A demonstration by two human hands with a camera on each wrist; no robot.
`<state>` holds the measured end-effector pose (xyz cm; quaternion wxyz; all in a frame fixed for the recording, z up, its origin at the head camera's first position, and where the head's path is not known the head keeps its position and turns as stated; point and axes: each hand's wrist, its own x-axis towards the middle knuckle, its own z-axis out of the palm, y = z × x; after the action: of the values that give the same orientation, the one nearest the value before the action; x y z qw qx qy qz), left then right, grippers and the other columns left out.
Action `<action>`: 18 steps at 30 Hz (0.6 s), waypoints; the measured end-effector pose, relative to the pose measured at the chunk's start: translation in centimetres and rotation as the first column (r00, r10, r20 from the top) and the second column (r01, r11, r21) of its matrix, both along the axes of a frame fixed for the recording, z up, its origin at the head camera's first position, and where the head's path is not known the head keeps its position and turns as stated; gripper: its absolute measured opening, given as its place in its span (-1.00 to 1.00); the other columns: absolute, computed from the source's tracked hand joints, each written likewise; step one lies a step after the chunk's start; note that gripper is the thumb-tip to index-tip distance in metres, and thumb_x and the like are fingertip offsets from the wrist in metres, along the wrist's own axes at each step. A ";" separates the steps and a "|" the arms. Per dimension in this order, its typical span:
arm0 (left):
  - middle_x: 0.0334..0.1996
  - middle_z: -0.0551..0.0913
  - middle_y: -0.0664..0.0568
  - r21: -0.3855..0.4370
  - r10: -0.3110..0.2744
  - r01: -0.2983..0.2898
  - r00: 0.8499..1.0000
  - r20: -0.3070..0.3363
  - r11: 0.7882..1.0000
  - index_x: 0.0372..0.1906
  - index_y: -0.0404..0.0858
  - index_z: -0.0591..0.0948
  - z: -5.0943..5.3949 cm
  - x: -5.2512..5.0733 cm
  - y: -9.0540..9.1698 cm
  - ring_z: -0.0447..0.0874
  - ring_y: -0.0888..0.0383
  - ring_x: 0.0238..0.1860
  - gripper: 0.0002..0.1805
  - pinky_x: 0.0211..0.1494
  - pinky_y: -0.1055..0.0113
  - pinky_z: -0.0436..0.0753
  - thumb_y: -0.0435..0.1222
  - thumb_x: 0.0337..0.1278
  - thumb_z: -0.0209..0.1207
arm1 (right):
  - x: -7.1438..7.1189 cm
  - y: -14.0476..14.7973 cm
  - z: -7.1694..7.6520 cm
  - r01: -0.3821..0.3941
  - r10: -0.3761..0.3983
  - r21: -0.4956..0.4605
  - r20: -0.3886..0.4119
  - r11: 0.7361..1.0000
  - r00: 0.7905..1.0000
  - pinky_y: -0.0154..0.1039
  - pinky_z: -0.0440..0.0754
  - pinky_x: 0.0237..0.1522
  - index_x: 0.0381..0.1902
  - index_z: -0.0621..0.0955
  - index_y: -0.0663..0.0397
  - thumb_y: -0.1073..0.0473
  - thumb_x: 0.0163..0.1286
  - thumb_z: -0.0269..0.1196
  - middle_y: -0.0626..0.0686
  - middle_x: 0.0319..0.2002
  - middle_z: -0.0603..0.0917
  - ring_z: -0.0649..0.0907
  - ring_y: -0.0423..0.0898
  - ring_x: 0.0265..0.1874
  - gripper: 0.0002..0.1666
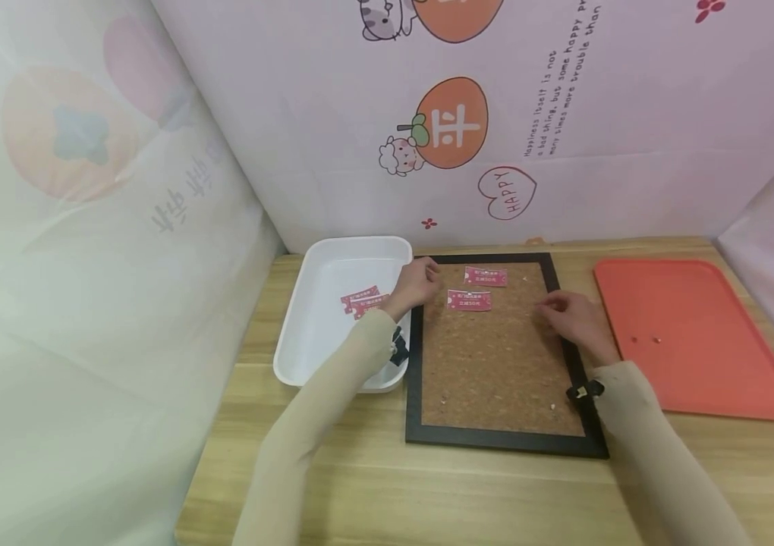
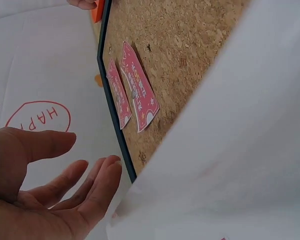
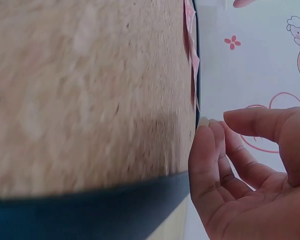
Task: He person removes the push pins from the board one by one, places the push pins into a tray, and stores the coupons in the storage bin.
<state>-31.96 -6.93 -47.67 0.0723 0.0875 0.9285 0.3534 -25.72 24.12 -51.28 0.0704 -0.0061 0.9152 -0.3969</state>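
Note:
Two pink coupons (image 1: 486, 277) (image 1: 469, 302) lie one above the other on the upper part of a black-framed cork board (image 1: 503, 364). In the left wrist view, a small shiny spot shows at the edge of the nearer coupon (image 2: 139, 85). My left hand (image 1: 417, 282) hovers by the board's upper left edge, thumb and fingers apart around nothing. Over the board's right side is my right hand (image 1: 574, 318), its fingers loosely bent. The right wrist view shows a gap between its thumb and fingertips, and I see nothing held there.
Left of the board stands a white tray (image 1: 315, 334) with more pink coupons (image 1: 364, 302) in it. On the right lies a red tray (image 1: 701, 318) bearing two tiny pieces (image 1: 657, 340). Small light specks (image 1: 552, 407) dot the cork near its corners. Printed cloth walls (image 1: 332, 136) enclose the wooden table (image 1: 373, 485).

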 end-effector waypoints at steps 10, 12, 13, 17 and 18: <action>0.12 0.70 -0.17 -0.009 0.047 -0.047 0.992 0.114 0.999 0.24 -0.32 0.58 0.3 -0.6 1.8 0.73 -0.04 0.01 -0.59 0.12 0.12 0.73 -0.23 0.40 0.23 | -1.7 -1.8 0.1 0.010 -0.011 -0.040 -0.026 0.999 1.000 -0.32 0.57 -0.33 0.18 0.65 0.28 0.10 0.58 0.16 0.33 0.00 0.69 0.60 -0.09 -0.27 -0.58; 0.11 0.71 -0.16 -0.009 0.070 -0.069 0.989 0.128 0.998 0.23 -0.30 0.58 0.3 -0.6 2.1 0.73 -0.03 -0.02 -0.60 0.10 0.13 0.73 -0.22 0.39 0.24 | -1.9 -2.2 0.2 -0.002 0.000 -0.061 -0.021 0.998 1.000 -0.33 0.57 -0.30 0.19 0.64 0.29 0.09 0.58 0.15 0.34 0.03 0.68 0.59 -0.10 -0.23 -0.58; 0.11 0.71 -0.15 -0.008 0.077 -0.077 0.988 0.131 0.997 0.23 -0.30 0.58 0.3 -0.6 2.3 0.72 -0.03 -0.02 -0.59 0.09 0.13 0.73 -0.22 0.39 0.24 | -2.0 -2.3 0.2 -0.009 0.007 -0.070 -0.018 0.998 1.000 -0.33 0.58 -0.30 0.19 0.64 0.29 0.10 0.58 0.15 0.34 0.04 0.67 0.60 -0.10 -0.22 -0.58; 0.09 0.72 -0.15 0.001 0.089 -0.090 0.987 0.137 0.996 0.24 -0.31 0.58 0.1 -0.5 2.9 0.71 -0.05 0.04 -0.57 0.14 0.11 0.71 -0.21 0.38 0.25 | -2.6 -2.9 0.3 -0.018 0.018 -0.106 0.001 0.994 1.000 -0.34 0.60 -0.32 0.19 0.62 0.32 0.14 0.58 0.14 0.33 0.02 0.65 0.61 -0.12 -0.25 -0.60; 0.10 0.72 -0.15 0.002 0.089 -0.090 0.987 0.136 0.996 0.25 -0.31 0.58 0.0 -0.4 3.1 0.69 -0.05 0.06 -0.57 0.16 0.10 0.70 -0.21 0.39 0.25 | -2.7 -3.0 0.3 -0.022 0.022 -0.110 -0.001 0.994 1.000 -0.34 0.60 -0.34 0.18 0.61 0.33 0.15 0.58 0.14 0.34 0.00 0.65 0.62 -0.12 -0.28 -0.60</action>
<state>-32.40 -3.87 -47.62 0.1192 0.0218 0.9229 0.3654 -28.46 21.13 -51.03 0.0745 -0.0197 0.8919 -0.4457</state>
